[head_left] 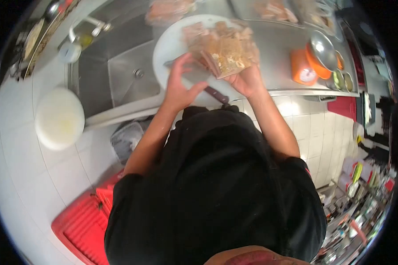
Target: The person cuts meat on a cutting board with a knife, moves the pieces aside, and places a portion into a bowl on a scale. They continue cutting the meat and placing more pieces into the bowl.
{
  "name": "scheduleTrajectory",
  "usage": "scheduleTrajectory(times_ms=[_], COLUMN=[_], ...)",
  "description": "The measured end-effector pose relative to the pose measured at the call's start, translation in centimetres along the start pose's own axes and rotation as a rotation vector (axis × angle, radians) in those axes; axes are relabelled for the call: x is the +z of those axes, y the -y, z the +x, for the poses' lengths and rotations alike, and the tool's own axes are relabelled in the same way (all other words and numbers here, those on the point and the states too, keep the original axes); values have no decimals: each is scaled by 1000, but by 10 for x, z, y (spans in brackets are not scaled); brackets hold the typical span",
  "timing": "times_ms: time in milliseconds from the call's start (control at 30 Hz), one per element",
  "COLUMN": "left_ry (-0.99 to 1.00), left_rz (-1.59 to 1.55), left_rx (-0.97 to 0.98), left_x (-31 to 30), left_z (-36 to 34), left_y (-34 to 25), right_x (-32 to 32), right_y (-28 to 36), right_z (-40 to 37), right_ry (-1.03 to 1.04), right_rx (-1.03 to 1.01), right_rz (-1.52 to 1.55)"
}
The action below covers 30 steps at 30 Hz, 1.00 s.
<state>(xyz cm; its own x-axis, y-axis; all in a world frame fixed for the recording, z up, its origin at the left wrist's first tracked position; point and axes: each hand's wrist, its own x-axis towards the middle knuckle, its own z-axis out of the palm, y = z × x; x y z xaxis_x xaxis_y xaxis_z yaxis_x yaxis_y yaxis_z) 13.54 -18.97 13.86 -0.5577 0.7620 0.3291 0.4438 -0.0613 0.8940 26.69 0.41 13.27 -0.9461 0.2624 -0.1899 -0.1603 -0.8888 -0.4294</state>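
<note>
My right hand (pixel 246 81) grips the near edge of a meat slab (pixel 233 51), pinkish along its side, with yellow and whitish bits on its face. To its left my left hand (pixel 180 88) is open, fingers apart and slightly blurred, over the white round cutting board (pixel 162 48). More pale meat pieces (pixel 194 35) lie on the board behind the slab; motion blur hides their edges. Between my hands, a knife (pixel 216 94) rests with its dark handle over the board's near edge. Its blade is partly covered by my left hand.
A steel sink (pixel 124 84) is at left, with a tap (pixel 95 24) behind. Bagged meat (pixel 166 11) lies at the back. An orange scale (pixel 301 66) and metal bowl (pixel 322 46) stand right. Another white round board (pixel 59 118) and a red plastic item (pixel 82 225) are lower left.
</note>
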Motion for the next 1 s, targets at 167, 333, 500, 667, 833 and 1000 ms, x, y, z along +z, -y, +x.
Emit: scheduleTrajectory(times_ms=[167, 333, 500, 667, 833, 1000], left_ry=[-31, -123, -81, -63, -2, 4], left_rz=[-122, 52, 392, 475, 427, 435], left_rx=[-123, -196, -193, -90, -141, -104], left_x=[-10, -43, -54, -51, -47, -49], left_z=[-26, -59, -66, -61, -56, -53], left_y=[27, 53, 70, 78, 93, 91], right_x=[24, 3, -5, -1, 26, 45], right_y=[-66, -88, -95, -103, -93, -95], right_z=[20, 28, 0, 6, -5, -3], right_ry=[-129, -199, -154, -159, -317, -249], right_rx=[253, -260, 47, 59, 119, 70], right_rz=[-298, -1661, -2213, -2149, -1827, -1993])
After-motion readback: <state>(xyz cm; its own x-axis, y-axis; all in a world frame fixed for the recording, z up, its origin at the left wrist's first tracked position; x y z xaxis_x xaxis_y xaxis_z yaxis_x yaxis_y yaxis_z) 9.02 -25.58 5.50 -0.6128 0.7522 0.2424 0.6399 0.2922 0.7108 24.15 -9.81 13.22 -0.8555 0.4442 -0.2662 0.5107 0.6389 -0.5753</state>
